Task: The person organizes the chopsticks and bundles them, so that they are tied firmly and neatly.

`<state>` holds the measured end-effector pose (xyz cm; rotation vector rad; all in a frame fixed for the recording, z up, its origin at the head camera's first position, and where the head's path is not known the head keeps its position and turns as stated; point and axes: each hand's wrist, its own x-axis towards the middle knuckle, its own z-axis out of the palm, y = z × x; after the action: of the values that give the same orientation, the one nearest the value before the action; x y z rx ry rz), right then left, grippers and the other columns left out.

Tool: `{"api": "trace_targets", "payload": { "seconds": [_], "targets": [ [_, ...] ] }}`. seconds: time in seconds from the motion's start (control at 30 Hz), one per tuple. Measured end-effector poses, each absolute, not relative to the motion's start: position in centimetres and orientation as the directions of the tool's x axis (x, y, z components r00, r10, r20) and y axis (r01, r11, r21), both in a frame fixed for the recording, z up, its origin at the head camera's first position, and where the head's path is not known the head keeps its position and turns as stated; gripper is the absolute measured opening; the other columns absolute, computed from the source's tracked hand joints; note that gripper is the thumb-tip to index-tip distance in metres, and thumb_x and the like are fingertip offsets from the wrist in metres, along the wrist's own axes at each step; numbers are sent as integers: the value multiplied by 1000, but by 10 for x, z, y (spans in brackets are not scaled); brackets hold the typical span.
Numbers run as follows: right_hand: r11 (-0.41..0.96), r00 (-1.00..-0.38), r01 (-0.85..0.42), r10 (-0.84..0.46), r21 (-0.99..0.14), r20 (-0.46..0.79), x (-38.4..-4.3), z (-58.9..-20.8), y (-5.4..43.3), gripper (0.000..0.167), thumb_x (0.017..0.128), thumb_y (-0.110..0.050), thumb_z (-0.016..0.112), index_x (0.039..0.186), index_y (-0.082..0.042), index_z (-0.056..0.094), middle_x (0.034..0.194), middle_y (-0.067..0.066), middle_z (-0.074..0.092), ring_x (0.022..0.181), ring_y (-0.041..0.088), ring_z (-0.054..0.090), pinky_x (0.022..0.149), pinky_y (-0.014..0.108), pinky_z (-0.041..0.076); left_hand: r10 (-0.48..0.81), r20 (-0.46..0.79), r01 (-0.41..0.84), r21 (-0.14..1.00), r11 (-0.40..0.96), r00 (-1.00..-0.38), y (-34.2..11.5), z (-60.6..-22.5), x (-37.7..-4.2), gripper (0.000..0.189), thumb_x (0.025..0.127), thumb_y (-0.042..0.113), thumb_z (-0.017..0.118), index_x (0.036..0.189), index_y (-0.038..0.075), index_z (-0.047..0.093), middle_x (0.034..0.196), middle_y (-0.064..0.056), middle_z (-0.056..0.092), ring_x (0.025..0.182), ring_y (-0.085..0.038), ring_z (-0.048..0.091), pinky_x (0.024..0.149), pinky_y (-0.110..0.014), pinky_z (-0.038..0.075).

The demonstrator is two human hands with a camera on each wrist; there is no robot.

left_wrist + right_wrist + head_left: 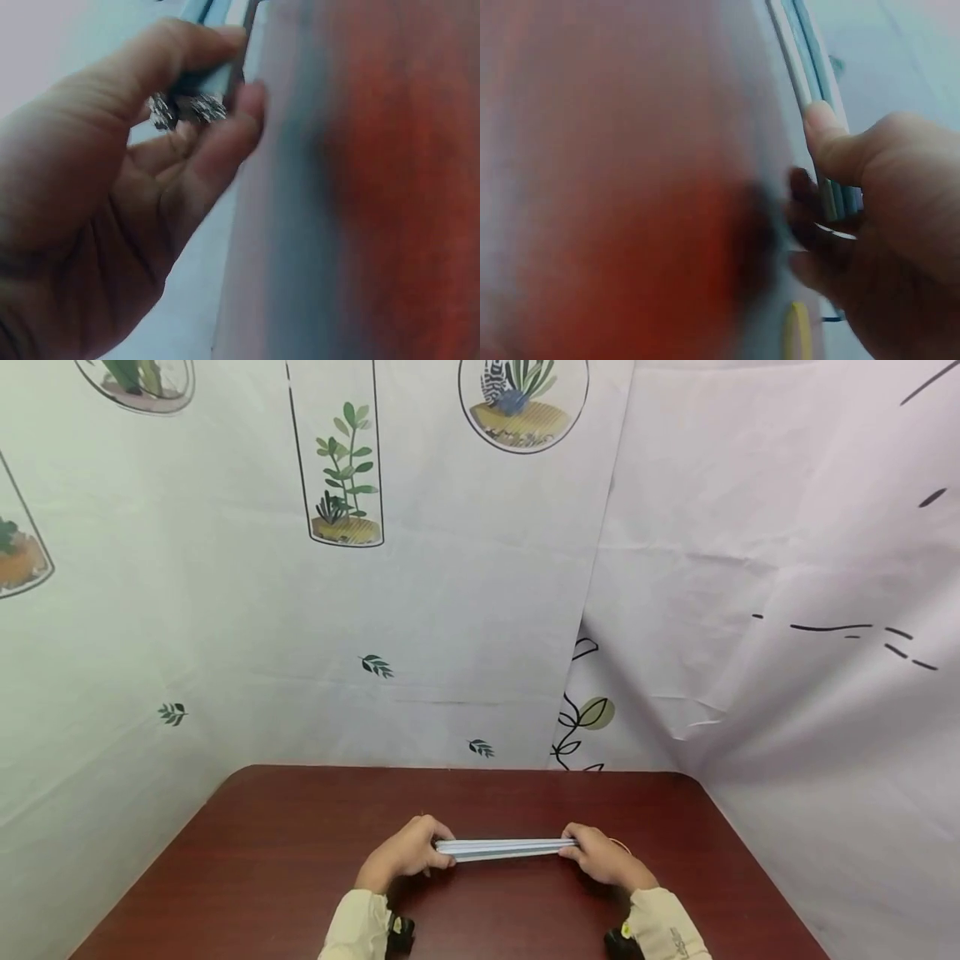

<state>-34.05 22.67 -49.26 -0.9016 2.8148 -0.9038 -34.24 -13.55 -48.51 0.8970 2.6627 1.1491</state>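
Observation:
A slim bundle of long, flat, pale blue and white strips point(506, 850) spans the gap between both hands, held level above the table. My left hand point(411, 850) pinches its left end between thumb and fingers. Its other end is pinched the same way by my right hand point(600, 857). In the left wrist view, the bundle's end point(201, 107) shows a dark and silvery speckled face past the thumb. Several layers lie side by side along the bundle point(804, 64) in the right wrist view. I cannot tell what kind of thing it is.
A dark red-brown table point(495, 918) with rounded far corners lies beneath the hands. Behind and beside it hang pale cloth sheets point(480, 610) printed with plants and leaves. Both sleeves are cream, with a dark wrist device point(400, 935) below the left hand.

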Motion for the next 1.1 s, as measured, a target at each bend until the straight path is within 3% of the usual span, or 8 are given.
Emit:
{"api": "trace_targets", "payload": {
  "seconds": [0.2,0.33,0.67,0.93,1.1],
  "targets": [
    [397,-796,-446,-587,-803,152,-337,-473,233,12,96,-10,62,96,2,61,76,-4,53,62,3,46,56,21,40,559,194,511,705,492,-806,-137,-466,-337,9,83,10,78,92,11,76,80,9,67,68,-2,54,62,-22,47],
    [307,-797,-386,-586,-870,147,-333,-461,234,20,97,-13,62,102,6,64,72,-6,50,52,2,38,48,18,35,570,217,508,752,419,-792,-134,-452,-332,13,85,15,78,97,11,76,82,8,68,70,-4,56,64,-24,48],
    [306,-821,-382,-546,-872,168,-320,-441,233,23,98,-16,62,109,3,68,58,-9,40,43,3,31,41,19,30,600,255,524,785,331,-759,-129,-443,-324,24,91,19,72,110,5,71,94,2,69,79,-6,58,72,-24,49],
    [277,-816,-423,-530,-863,230,-316,-441,233,21,96,-10,63,107,7,68,56,-9,39,44,1,31,41,20,28,611,189,448,841,304,-769,-122,-438,-321,20,92,16,70,109,5,72,73,3,56,52,-5,38,50,-21,34],
    [290,-810,-461,-524,-839,264,-314,-438,235,21,95,-11,64,107,6,69,56,-10,39,44,0,30,41,19,28,634,120,364,891,270,-764,-122,-439,-319,14,93,14,69,100,3,72,69,-13,61,48,-7,36,45,-20,33]
  ]
}}
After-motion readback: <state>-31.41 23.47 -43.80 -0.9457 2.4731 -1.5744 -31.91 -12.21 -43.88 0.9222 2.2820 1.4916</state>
